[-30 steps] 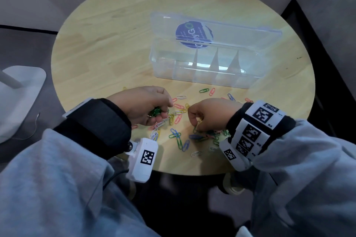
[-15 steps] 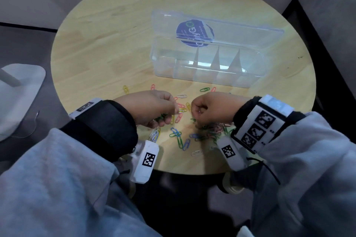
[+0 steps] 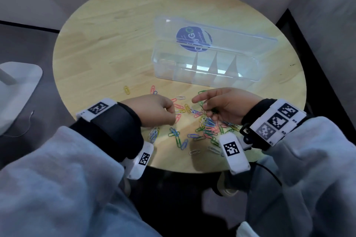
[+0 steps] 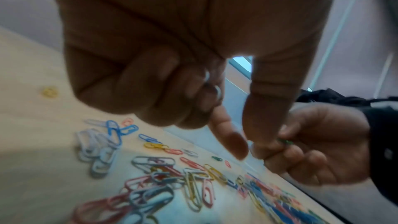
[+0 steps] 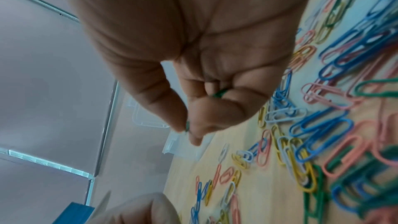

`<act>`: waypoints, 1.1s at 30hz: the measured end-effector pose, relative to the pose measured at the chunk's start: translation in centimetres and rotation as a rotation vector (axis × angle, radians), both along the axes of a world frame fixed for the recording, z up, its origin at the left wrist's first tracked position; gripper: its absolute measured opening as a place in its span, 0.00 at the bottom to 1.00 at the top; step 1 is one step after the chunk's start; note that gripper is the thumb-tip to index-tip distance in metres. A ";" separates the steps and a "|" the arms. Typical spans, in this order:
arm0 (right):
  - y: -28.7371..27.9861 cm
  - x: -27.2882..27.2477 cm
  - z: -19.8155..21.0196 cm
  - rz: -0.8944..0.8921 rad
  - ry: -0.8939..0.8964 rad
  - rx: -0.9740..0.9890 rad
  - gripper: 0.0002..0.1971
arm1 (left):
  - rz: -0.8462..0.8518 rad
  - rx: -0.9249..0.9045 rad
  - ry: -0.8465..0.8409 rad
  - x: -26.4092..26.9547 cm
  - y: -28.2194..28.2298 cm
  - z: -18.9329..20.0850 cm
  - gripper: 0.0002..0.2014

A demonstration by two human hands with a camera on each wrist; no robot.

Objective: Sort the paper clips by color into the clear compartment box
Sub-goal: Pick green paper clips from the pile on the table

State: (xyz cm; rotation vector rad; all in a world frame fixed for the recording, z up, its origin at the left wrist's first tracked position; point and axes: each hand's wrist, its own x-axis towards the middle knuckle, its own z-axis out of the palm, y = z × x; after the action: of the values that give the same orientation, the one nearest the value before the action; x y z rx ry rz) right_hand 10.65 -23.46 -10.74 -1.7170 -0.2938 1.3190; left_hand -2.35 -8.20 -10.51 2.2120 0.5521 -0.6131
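Several coloured paper clips (image 3: 208, 127) lie scattered on the round wooden table (image 3: 115, 44) in front of me. The clear compartment box (image 3: 204, 71) stands behind them, lid open, its compartments looking bare. My right hand (image 3: 210, 107) hovers over the pile, turned partly palm up, index finger stretched left. It holds green clips (image 5: 219, 94) in its curled fingers and pinches another at thumb and fingertip. My left hand (image 3: 165, 109) is curled into a fist just left of it. No clip shows in the left hand (image 4: 193, 91).
A lone yellow clip (image 3: 126, 89) and a pink one (image 3: 153, 89) lie left of the pile. A bunch of pale blue clips (image 3: 153, 133) sits under my left wrist. A white stand base (image 3: 17, 90) is on the floor to the left.
My right hand has lifted off the pile and turned palm up, now with green clips in it. The green clips seen in my left hand a second ago no longer show there.
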 end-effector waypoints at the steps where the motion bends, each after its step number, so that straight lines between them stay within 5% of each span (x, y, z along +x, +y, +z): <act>1: -0.1 -0.1 0.1 0.000 -0.009 0.000 0.15 | -0.053 0.083 -0.006 -0.1 -0.3 0.0 0.01; 8: -0.9 -0.5 0.1 0.001 -0.088 -0.064 0.14 | -0.262 0.318 0.050 0.9 -2.6 0.0 0.10; 15: -1.3 -0.3 -0.3 0.272 -0.403 -0.257 0.12 | -0.302 0.464 0.104 1.3 -3.5 -0.9 0.07; 19: -0.7 -1.0 0.1 0.453 -0.600 -0.339 0.10 | -0.278 0.442 0.103 1.7 -2.8 -1.7 0.05; 33: 3.2 -5.7 -0.1 0.787 -0.856 -0.461 0.08 | -0.032 0.160 0.039 0.0 0.9 -0.9 0.06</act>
State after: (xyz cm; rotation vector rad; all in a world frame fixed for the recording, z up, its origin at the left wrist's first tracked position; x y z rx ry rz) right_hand 4.98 -20.29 -10.82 -2.6641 -1.3467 1.1163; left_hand -2.33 -7.25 -11.37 2.3668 0.6050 -0.6501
